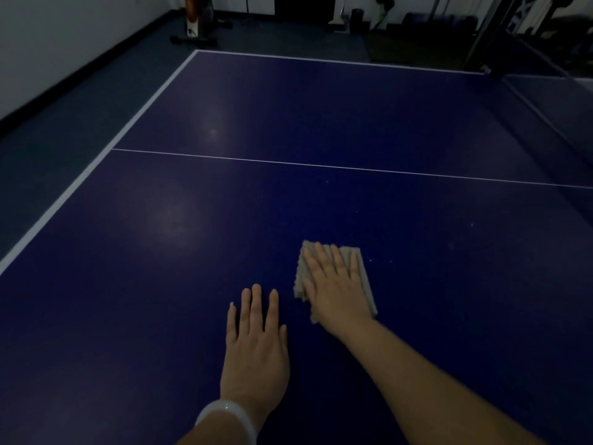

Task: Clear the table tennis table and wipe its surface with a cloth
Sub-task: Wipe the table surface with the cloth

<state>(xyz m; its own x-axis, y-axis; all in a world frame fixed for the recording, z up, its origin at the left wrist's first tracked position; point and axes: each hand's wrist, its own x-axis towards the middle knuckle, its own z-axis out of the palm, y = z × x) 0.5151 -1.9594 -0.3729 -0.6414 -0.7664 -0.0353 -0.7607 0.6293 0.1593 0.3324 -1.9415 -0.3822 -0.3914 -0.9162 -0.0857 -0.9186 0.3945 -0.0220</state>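
Note:
The blue table tennis table [224, 220] fills the head view, with white edge lines and a thin white centre line across it. A folded grey-beige cloth [364, 277] lies flat on the near half. My right hand [333, 287] presses on the cloth with straight, spread fingers and covers most of it. My left hand [256, 345] rests flat on the bare surface just left of the cloth, fingers straight, a pale bangle on the wrist. A few small pale specks dot the surface to the right of the cloth.
The net [545, 101] runs along the right side of the table. Beyond the far edge lies dark blue floor with an upright machine [197, 17] near the white wall and dark gym gear at the back right.

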